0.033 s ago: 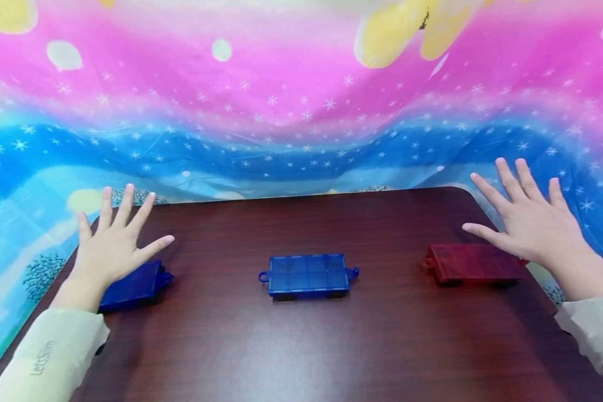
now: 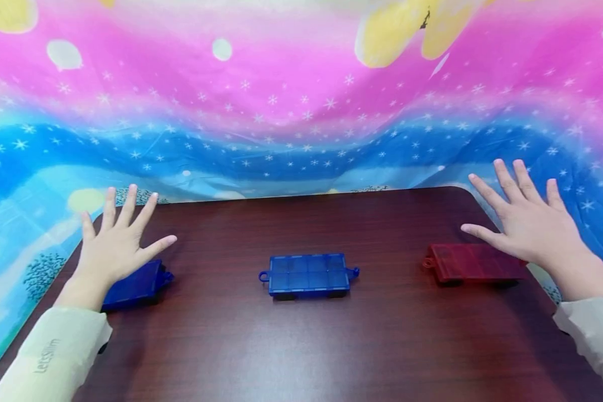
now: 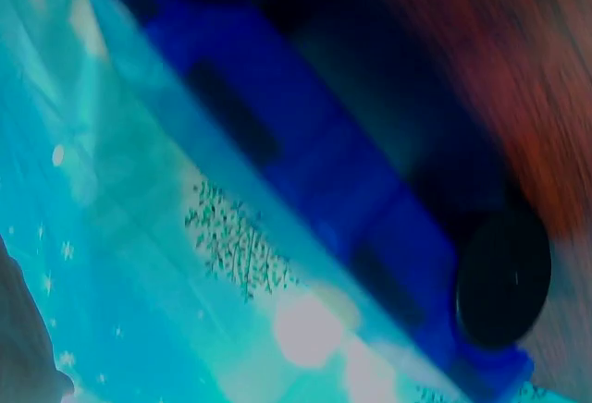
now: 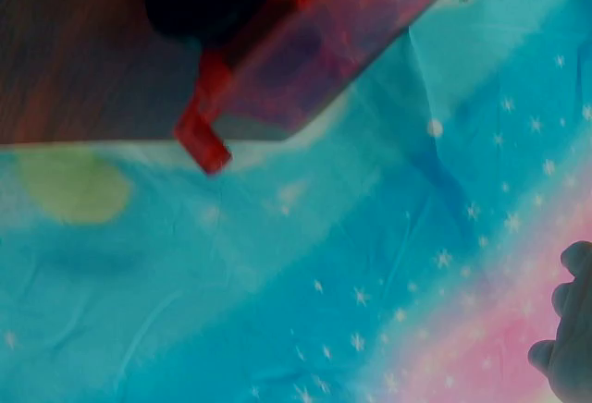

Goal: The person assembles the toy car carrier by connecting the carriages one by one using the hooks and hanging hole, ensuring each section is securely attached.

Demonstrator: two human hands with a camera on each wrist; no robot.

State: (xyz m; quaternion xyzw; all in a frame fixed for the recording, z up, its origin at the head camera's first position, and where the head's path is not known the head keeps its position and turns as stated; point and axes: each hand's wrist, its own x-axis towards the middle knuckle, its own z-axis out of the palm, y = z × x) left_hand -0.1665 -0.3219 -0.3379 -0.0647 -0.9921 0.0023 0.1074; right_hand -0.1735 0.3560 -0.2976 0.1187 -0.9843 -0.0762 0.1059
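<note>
My left hand, fingers spread, is raised over a blue toy wagon at the table's left side and hides part of it. That wagon fills much of the left wrist view, with a black wheel showing. A second blue toy wagon, flat-topped with a ring at one end and a hook at the other, stands in the middle. On the right, a red toy wagon lies beneath and beside my right hand, also held up with fingers fanned out. Neither hand holds anything.
The wagons stand in a row across a dark brown wooden table with rounded far corners. Behind it and along its sides hangs a pink and blue cloth printed with snowflakes. Pale sleeves cover both forearms.
My left hand has shifted very slightly to the right, and my right hand a touch to the left. The three wagons stay where they were.
</note>
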